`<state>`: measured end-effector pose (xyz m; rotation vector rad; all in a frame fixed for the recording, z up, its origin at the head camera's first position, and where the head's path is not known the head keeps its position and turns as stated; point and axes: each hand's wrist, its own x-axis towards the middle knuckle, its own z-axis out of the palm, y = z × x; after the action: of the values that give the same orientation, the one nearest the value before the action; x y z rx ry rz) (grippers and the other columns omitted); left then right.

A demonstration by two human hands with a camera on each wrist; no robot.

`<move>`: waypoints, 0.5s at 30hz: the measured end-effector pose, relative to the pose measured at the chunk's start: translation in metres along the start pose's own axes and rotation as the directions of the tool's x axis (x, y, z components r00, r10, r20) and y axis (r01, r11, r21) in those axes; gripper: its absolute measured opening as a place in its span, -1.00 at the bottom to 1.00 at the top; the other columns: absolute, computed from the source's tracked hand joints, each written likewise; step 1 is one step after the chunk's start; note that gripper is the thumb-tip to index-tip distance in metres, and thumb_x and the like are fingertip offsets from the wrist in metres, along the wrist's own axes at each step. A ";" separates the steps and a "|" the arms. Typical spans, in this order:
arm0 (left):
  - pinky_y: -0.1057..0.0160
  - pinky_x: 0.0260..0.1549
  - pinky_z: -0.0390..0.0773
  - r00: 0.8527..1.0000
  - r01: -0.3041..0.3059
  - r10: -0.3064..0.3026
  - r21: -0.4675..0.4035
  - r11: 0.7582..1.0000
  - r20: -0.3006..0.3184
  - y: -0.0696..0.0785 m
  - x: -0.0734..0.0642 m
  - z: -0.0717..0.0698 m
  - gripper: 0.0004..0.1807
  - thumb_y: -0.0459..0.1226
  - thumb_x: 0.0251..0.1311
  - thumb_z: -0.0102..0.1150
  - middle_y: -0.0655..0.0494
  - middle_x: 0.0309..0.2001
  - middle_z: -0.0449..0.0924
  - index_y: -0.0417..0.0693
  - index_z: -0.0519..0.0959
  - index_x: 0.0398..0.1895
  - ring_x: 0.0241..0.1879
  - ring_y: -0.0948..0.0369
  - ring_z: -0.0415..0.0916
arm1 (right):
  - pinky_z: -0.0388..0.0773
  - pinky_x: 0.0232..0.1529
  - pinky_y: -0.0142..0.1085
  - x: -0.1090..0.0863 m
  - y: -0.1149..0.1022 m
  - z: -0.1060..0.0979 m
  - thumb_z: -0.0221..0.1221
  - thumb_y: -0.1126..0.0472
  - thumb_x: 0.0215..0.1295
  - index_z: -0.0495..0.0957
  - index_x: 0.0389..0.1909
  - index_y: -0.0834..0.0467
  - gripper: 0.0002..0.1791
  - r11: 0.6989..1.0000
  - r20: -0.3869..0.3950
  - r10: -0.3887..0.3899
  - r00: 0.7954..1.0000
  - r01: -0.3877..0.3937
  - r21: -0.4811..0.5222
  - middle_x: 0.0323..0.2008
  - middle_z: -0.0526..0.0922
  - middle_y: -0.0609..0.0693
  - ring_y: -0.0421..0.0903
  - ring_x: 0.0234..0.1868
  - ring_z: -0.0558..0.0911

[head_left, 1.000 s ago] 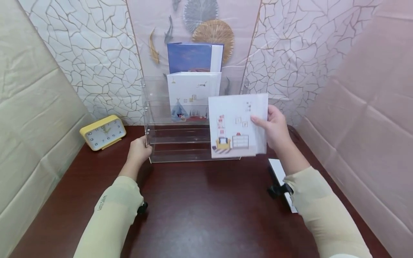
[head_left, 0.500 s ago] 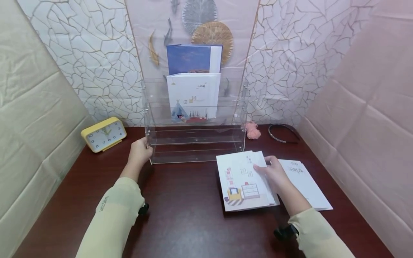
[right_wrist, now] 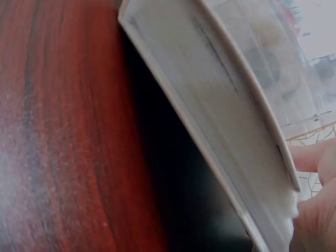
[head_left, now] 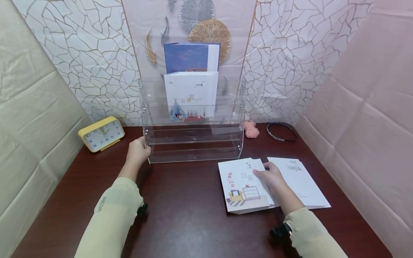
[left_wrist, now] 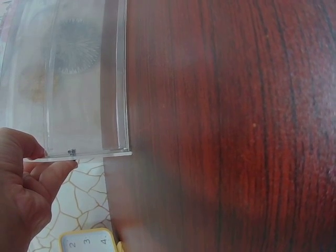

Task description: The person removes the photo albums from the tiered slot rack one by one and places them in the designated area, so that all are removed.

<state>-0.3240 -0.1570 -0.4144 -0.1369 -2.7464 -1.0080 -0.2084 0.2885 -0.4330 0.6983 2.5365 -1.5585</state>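
My left hand (head_left: 137,152) grips the side panel of a clear acrylic rack (head_left: 193,141), the thumb on one face and the fingers on the other in the left wrist view. My right hand (head_left: 272,177) holds a thick white book (head_left: 237,175) by its right edge, thumb on the cover. An armchair and a drawer chest are printed on it. In the right wrist view the book's page block (right_wrist: 210,100) is tilted close over the table, with dark shadow underneath. Another white book (head_left: 190,86) stands in the rack, before a taller blue book (head_left: 186,57).
A flat white book (head_left: 304,182) lies on the table to the right, partly behind my right hand. Beside the rack are pink yarn (head_left: 251,130) and a dark headband (head_left: 272,135). The yellow alarm clock (head_left: 102,133) stands left. Cloth walls enclose the table.
My right hand has brought the armchair-print book down and toward me from before the rack to low over the table, uncovering the yarn and headband. My left hand stays on the rack.
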 end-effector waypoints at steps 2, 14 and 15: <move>0.19 -0.58 0.20 1.000 0.002 -0.002 -0.003 1.000 0.001 0.000 0.000 0.000 -0.72 -0.45 0.01 -0.03 0.16 -0.77 0.20 -0.34 0.51 -0.16 -0.53 0.07 0.26 | 0.13 0.23 0.02 0.001 0.000 0.002 0.17 0.12 0.23 0.12 0.31 0.34 -0.28 0.999 -0.015 0.012 1.000 -0.013 -0.029 0.21 0.23 0.35 0.22 0.21 0.26; 0.20 -0.61 0.18 1.000 -0.009 0.009 -0.009 1.000 -0.014 -0.003 0.000 0.002 -0.77 -0.45 0.01 -0.03 0.16 -0.78 0.19 -0.31 0.50 -0.23 -0.57 0.08 0.24 | 0.08 0.24 0.07 0.000 0.013 0.013 0.04 0.03 0.34 0.06 0.33 0.42 -0.27 0.955 -0.065 -0.082 0.995 0.060 -0.289 0.25 0.18 0.42 0.30 0.29 0.15; 0.20 -0.61 0.17 1.000 -0.008 0.008 -0.009 1.000 -0.014 -0.004 0.000 0.002 -0.77 -0.45 0.02 -0.03 0.16 -0.78 0.19 -0.32 0.50 -0.23 -0.57 0.09 0.24 | 0.10 0.23 0.07 -0.001 0.014 0.014 0.03 0.03 0.35 0.07 0.33 0.42 -0.28 0.948 -0.075 -0.106 0.992 0.079 -0.307 0.25 0.19 0.42 0.30 0.29 0.16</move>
<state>-0.3251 -0.1585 -0.4180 -0.1420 -2.7264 -1.0153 -0.2041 0.2810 -0.4508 0.6306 2.8257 -1.1401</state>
